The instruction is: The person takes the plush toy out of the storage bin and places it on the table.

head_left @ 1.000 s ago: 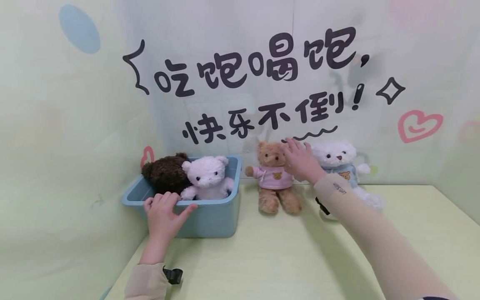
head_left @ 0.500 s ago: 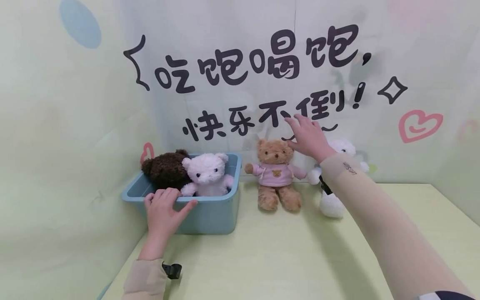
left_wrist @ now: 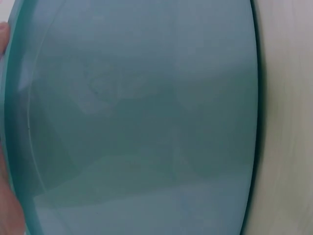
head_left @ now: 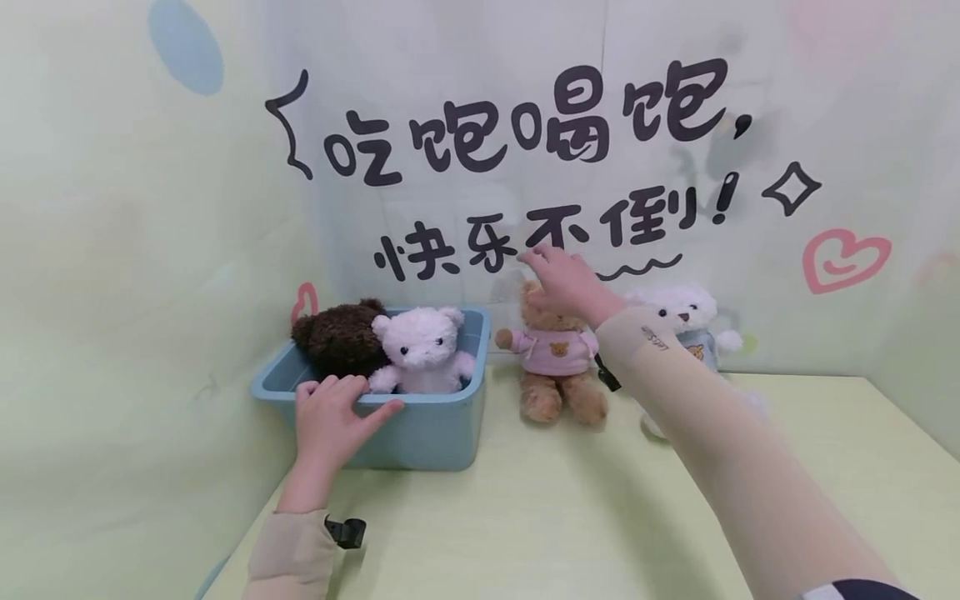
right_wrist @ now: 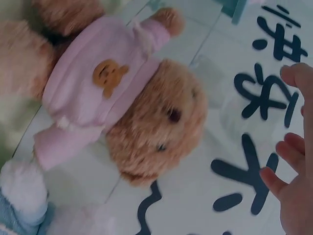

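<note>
My left hand [head_left: 333,423] grips the near rim of a blue plastic bin [head_left: 420,433], fingers over the edge and thumb along the outer wall. The left wrist view is filled by that bin wall [left_wrist: 146,122]. Inside the bin sit a dark brown teddy bear [head_left: 341,340], turned away, and a pinkish-white teddy bear [head_left: 422,342]. A light brown teddy bear [head_left: 553,354] in a pink sweater sits against the back wall. My right hand [head_left: 570,283] is raised by its head with fingers spread, hiding part of its face. In the right wrist view, a gap shows between hand and bear.
Partly behind my right forearm, a white teddy bear [head_left: 686,308] in a blue top sits to the right. The pale table [head_left: 525,517] meets a printed wall covering [head_left: 465,50] at the back and sides.
My right hand has risen from the light brown bear's side, then shifted left to its head. My left hand keeps its hold on the bin rim, and the bears stay in place.
</note>
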The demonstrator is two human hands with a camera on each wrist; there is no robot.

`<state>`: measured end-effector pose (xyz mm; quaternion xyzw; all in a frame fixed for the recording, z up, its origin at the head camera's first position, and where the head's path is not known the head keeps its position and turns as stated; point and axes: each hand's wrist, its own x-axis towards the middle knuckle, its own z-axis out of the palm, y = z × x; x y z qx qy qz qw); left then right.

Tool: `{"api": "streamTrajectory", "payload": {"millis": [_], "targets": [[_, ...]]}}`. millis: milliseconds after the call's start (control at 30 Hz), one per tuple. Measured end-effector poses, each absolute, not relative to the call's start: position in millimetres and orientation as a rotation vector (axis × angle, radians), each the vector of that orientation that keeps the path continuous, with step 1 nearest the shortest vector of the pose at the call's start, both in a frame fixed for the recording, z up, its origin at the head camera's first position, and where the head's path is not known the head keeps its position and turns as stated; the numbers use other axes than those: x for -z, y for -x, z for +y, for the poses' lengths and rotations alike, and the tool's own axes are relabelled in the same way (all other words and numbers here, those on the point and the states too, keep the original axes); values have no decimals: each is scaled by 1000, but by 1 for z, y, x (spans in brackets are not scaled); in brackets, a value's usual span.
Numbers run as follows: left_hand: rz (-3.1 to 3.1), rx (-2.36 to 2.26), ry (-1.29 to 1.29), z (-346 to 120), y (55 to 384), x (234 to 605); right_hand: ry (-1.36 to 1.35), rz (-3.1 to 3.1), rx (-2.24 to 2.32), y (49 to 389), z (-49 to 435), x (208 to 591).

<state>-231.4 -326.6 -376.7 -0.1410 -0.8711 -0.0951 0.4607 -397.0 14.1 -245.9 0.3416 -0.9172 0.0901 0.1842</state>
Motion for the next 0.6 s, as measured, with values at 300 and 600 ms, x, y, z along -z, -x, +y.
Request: {"api": "streamTrajectory", "payload": {"millis": [300, 600], "targets": [[-2081, 187, 341, -324, 230, 377, -1214, -2736, -493, 378, -33, 259], [-1927, 143, 341, -322, 230, 380, -1389, -2768, -520, 364, -67, 283]]}}
